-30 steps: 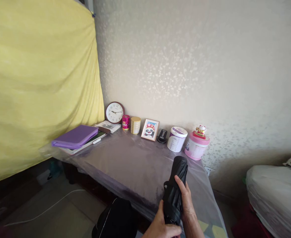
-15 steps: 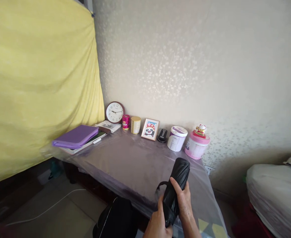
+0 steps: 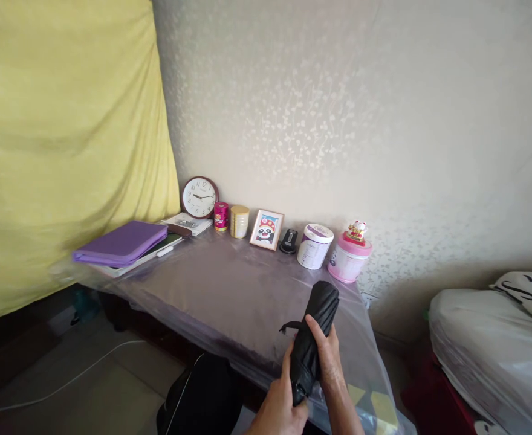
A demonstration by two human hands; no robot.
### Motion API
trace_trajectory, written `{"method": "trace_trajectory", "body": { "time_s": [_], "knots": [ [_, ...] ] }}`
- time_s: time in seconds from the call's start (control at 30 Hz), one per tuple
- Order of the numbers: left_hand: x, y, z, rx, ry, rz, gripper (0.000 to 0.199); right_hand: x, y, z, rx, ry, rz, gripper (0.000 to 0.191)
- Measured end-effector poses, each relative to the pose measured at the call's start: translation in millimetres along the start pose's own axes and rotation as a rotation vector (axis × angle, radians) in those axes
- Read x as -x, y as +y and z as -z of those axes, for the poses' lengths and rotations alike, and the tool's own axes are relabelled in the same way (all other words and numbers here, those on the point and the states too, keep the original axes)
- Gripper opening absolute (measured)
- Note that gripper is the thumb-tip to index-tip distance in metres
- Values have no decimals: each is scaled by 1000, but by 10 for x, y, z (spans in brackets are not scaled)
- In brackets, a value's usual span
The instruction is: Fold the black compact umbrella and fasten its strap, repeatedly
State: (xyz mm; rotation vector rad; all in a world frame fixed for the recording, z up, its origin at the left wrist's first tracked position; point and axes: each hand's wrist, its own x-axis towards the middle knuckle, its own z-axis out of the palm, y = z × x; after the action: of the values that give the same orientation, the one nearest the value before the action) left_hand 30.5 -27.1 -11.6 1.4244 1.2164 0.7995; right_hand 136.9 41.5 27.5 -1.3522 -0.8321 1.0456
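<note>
A black folded umbrella is held tilted above the right front part of the plastic-covered table. Around its lower end, near the handle, my left hand is closed. My right hand grips the middle of the umbrella from the right, thumb lying across the black fabric. A loose black strap sticks out from the umbrella's left side. The fingers behind the umbrella are mostly hidden.
Along the wall stand a clock, a pink can, a yellow-lidded jar, a panda picture, a black object and two tubs. A purple folder lies left. Wrapped bedding is right.
The view has shifted a little, so the table and its objects appear further left and slightly higher. Both hands still hold the umbrella, and its strap has swung out straighter to the left.
</note>
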Motion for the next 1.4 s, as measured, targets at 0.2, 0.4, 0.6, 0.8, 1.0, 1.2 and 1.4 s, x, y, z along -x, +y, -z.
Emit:
{"method": "trace_trajectory", "body": {
  "time_s": [0.2,0.4,0.6,0.8,1.0,1.2,1.4],
  "knots": [
    [3,-31,51,-202,30,-9,89,-26,102,-4,-53,52,-32,53],
    [47,252,118,440,-290,120,75,-30,106,79,-214,-99,-184,55],
    [1,58,58,-58,-13,61,75,-28,156,32,-99,-64,-24,56],
    [31,61,177,-468,64,-37,82,-40,243,48,-133,-4,-12,54],
    [77,460,164,-14,-63,109,90,56,217,162,-290,-84,-38,54],
    [-108,403,45,-269,32,-118,73,-30,145,373,39,-9,59,62],
    [-271,342,87,-628,60,-228,73,-152,269,585,526,145,355,72]
  ]
}}
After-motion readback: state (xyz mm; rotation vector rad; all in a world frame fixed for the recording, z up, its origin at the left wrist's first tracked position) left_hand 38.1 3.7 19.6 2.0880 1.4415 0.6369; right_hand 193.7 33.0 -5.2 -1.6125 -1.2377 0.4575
